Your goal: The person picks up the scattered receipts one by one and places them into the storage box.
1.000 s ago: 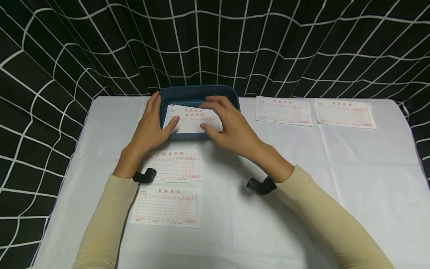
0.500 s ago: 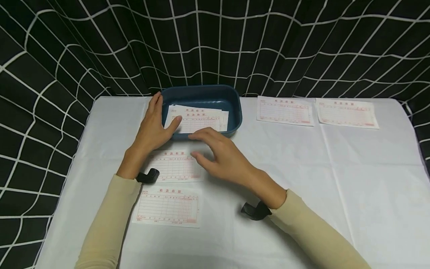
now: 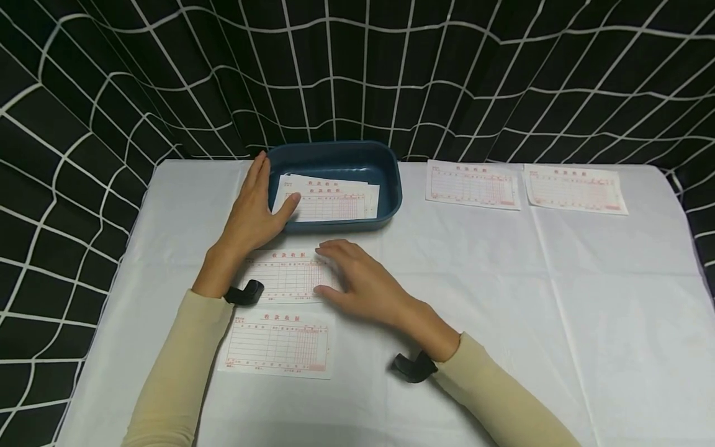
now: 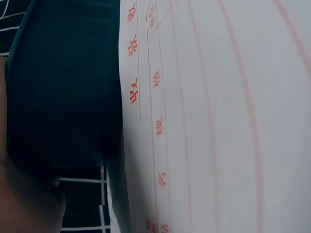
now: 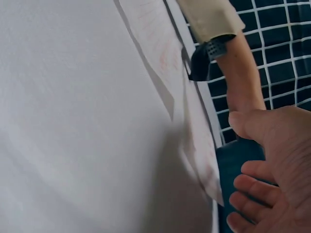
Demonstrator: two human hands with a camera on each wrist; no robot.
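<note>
A dark blue plastic tray (image 3: 395,186) stands near the back of the table, with a small stack of white receipt slips (image 3: 335,206) printed in red lying in its front part. My left hand (image 3: 251,208) rests along the tray's left side, fingers straight and thumb reaching over the front left corner. In front of the tray lies one receipt slip (image 3: 285,276), and my right hand (image 3: 365,282) hovers over its right end, fingers loosely bent, holding nothing. Nearer to me is another receipt slip (image 3: 276,344). The right wrist view shows the right hand's fingers (image 5: 255,208) spread apart.
Two more receipt slips, one (image 3: 472,185) beside the tray and one (image 3: 575,189) farther right, lie at the back. A white cloth (image 3: 475,261) covers the table. Black curtain with a white grid (image 3: 357,62) rises behind the back edge and at both sides.
My right hand has drawn back out of the tray toward me and come over the slip in front of it. The left hand stays at the tray's left side.
</note>
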